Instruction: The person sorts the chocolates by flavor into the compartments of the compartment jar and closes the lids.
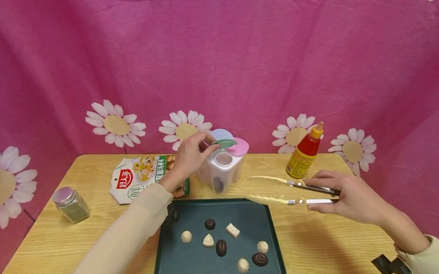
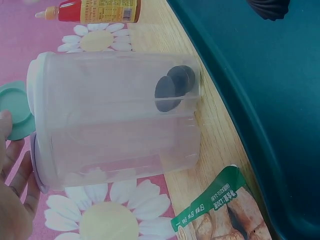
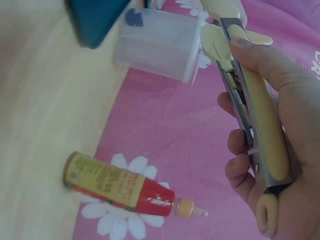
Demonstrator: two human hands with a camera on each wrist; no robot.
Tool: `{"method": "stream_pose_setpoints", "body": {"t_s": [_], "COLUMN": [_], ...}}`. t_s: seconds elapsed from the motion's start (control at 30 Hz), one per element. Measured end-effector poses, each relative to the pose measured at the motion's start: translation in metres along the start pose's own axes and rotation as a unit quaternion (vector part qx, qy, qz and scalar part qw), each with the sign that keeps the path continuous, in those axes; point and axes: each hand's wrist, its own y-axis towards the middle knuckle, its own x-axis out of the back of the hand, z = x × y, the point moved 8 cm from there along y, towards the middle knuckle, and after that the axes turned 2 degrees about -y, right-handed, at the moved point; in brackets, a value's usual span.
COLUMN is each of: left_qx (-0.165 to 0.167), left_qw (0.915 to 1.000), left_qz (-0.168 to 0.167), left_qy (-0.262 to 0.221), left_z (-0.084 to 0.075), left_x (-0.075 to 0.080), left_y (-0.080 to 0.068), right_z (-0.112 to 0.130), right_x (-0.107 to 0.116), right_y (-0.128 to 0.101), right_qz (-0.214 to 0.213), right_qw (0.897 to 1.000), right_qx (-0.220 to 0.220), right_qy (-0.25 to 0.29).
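A clear plastic container (image 1: 222,170) with several pastel flip lids stands behind the dark green tray (image 1: 272,235). My left hand (image 1: 192,156) pinches its green lid (image 1: 224,144), lifted off one compartment. A dark chocolate (image 2: 170,91) lies inside the container (image 2: 115,117). My right hand (image 1: 351,195) grips yellow tongs (image 1: 284,192), their jaws apart and empty, over the table right of the container. Several white and dark chocolates (image 1: 221,247) lie on the tray. In the right wrist view the tongs (image 3: 250,95) point toward the container (image 3: 157,45).
A red sauce bottle (image 1: 304,151) stands at the back right. A food packet (image 1: 142,176) lies behind the tray at left, a small spice jar (image 1: 71,204) further left. A pink daisy cloth (image 1: 214,61) hangs behind the wooden table (image 1: 40,247).
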Motion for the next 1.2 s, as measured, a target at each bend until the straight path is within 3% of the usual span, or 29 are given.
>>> {"method": "stream_pose_setpoints", "body": {"t_s": [0.17,0.37,0.57,0.73,0.87,1.2], "left_qx": [0.002,-0.001,0.002,0.003,0.003,0.004], "left_qw": [1.0000,1.0000,1.0000,1.0000,1.0000,1.0000], "left_qz": [0.001,0.001,0.001,-0.001,-0.002,-0.001], "left_qy": [0.002,0.000,0.001,0.003,0.004,0.006], "left_z": [0.000,0.001,0.001,0.002,0.003,0.001], "left_x": [0.000,-0.001,-0.001,-0.001,-0.001,-0.001], "left_y": [0.000,0.000,-0.001,-0.001,-0.001,0.000], "right_z": [0.004,0.005,0.006,0.003,-0.002,-0.004], "right_x": [-0.007,-0.020,-0.047,-0.069,-0.084,-0.093], "right_y": [-0.035,-0.071,-0.099,-0.111,-0.117,-0.116], "right_qz": [0.014,0.023,0.085,0.146,0.196,0.210], "right_qw": [1.000,1.000,0.996,0.985,0.968,0.965], "right_qx": [-0.020,-0.012,-0.024,-0.038,-0.088,-0.092], "right_qy": [0.004,0.018,0.029,0.088,0.131,0.130]}}
